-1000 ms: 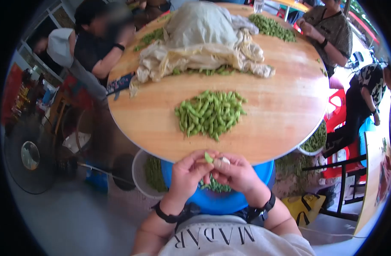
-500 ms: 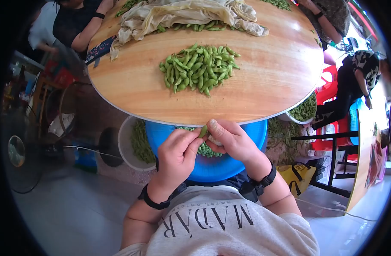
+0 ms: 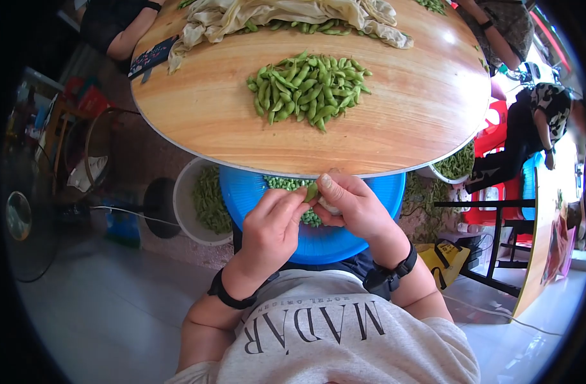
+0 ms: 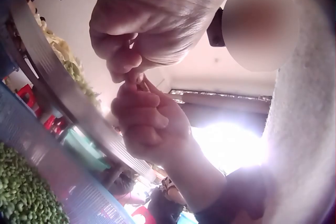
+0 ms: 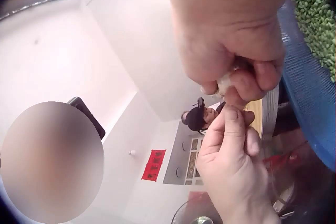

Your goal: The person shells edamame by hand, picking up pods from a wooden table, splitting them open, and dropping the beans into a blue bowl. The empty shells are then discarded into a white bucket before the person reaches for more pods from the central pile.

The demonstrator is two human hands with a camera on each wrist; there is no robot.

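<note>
In the head view a green pod (image 3: 311,191) is pinched by the left hand (image 3: 272,225), with the right hand's thumb against it. The right hand (image 3: 355,208) has its fingers curled, with something whitish around or in them. Both hands meet over a blue basket (image 3: 393,200) of shelled green beans (image 3: 282,183). A pile of pods (image 3: 309,89) lies beyond on the round wooden table (image 3: 197,121). In the left wrist view the fingertips meet beside the beans (image 4: 23,190); the pod is hidden there.
A white bucket (image 3: 185,211) of pods stands left of the basket, another container of pods (image 3: 457,162) at the right. Crumpled cloth (image 3: 241,20) covers the table's far part. People are around the table, and a yellow bag (image 3: 448,259) lies on the floor at the right.
The head view has tilted down since the first frame. The hands have come closer to the table edge side by side, and the right thumb now presses at the pod's end.
</note>
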